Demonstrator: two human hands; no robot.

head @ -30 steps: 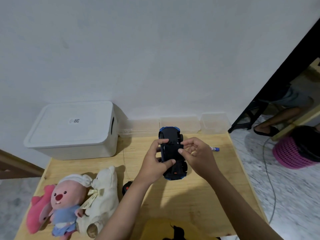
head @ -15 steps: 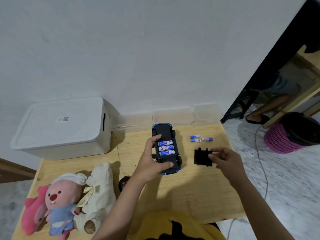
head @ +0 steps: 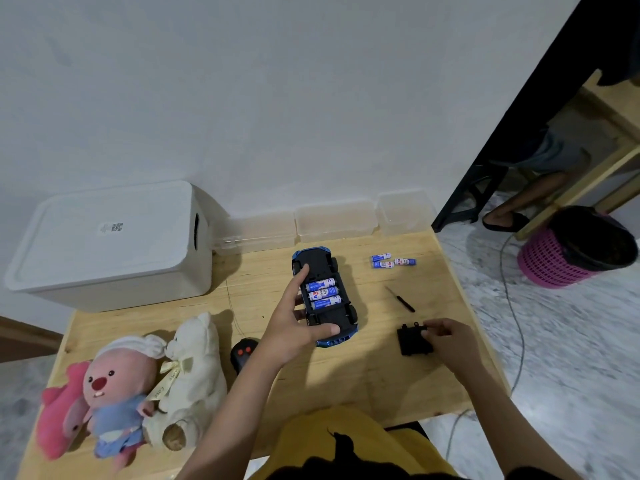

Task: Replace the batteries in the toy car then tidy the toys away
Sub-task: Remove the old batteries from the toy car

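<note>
A blue toy car lies upside down on the wooden table. Its battery bay is uncovered, with three blue-and-white batteries inside. My left hand grips the car from its left side, thumb across the rear end. My right hand pinches the black battery cover against the table, to the right of the car. Three loose batteries lie near the table's far right. A small black screwdriver lies between them and the cover.
A white lidded storage box stands at the back left. Clear plastic containers line the wall. A pink plush, a cream teddy bear and a black remote sit front left. A pink bin and a person's legs are on the floor, right.
The cover has come off the car's underside, baring the batteries. My right hand carried it right and lowered it to the table. My left hand kept hold of the car.
</note>
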